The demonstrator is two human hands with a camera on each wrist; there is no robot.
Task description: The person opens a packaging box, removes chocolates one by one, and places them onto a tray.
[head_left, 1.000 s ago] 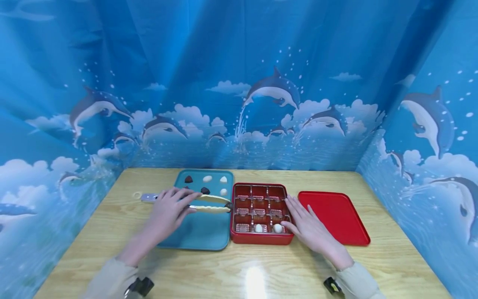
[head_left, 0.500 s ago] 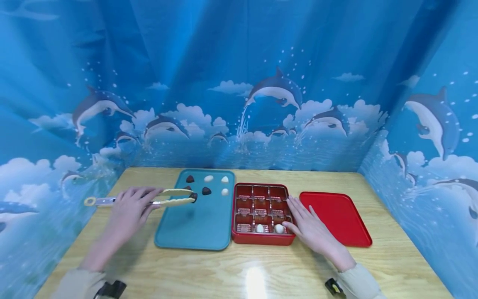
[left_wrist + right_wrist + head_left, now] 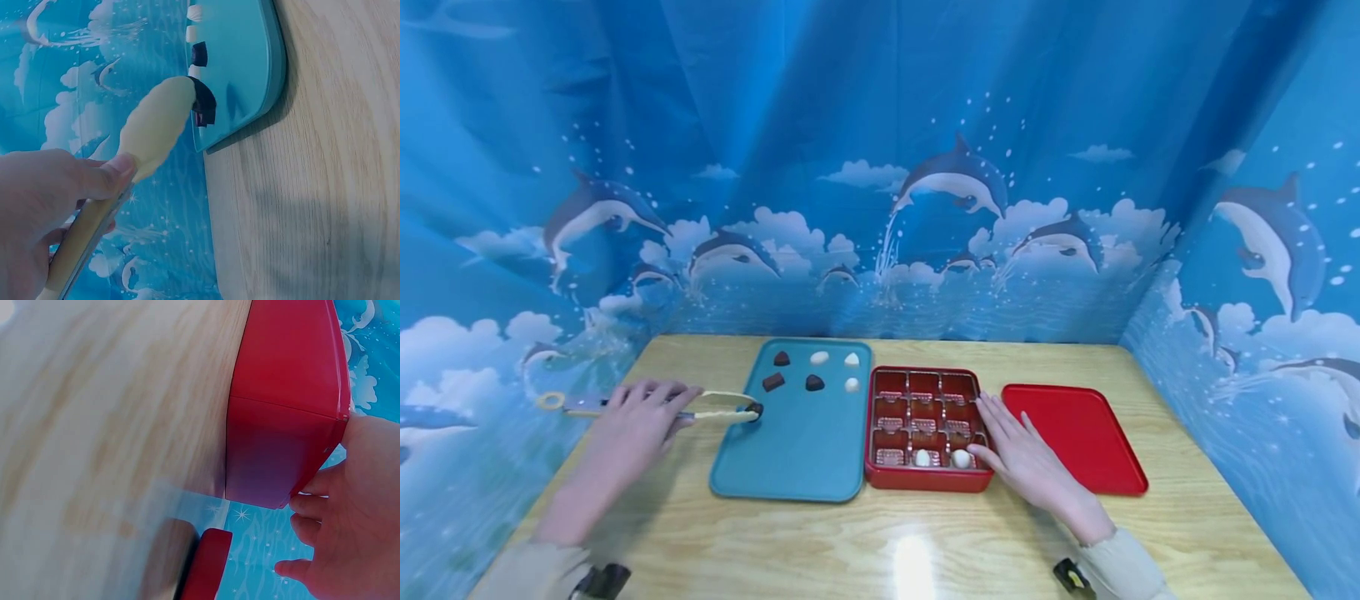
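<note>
My left hand (image 3: pixel 643 417) grips a pair of tongs (image 3: pixel 722 415) with cream-coloured tips. Between those tips is a dark chocolate piece (image 3: pixel 756 410), held over the left edge of the blue tray (image 3: pixel 790 467). In the left wrist view the thumb presses along the tongs' handle, and the dark piece (image 3: pixel 203 100) shows past the tip. My right hand (image 3: pixel 1026 458) rests with straight fingers against the right side of the red box (image 3: pixel 925 479). The box is divided into several compartments; white pieces sit in the front middle one (image 3: pixel 922 458) and the front right one (image 3: pixel 960 459).
Dark and white pieces stand in rows at the tray's far end, among them a dark rectangular one (image 3: pixel 773 382) and a white oval one (image 3: pixel 819 357). To the right of the box lies a flat red tray (image 3: pixel 1075 442). A dolphin-print curtain (image 3: pixel 880 208) hangs behind the wooden table.
My left hand has moved left with the tongs, carrying the dark piece from beside the red box back to the blue tray's left edge. The right hand has stayed by the box.
</note>
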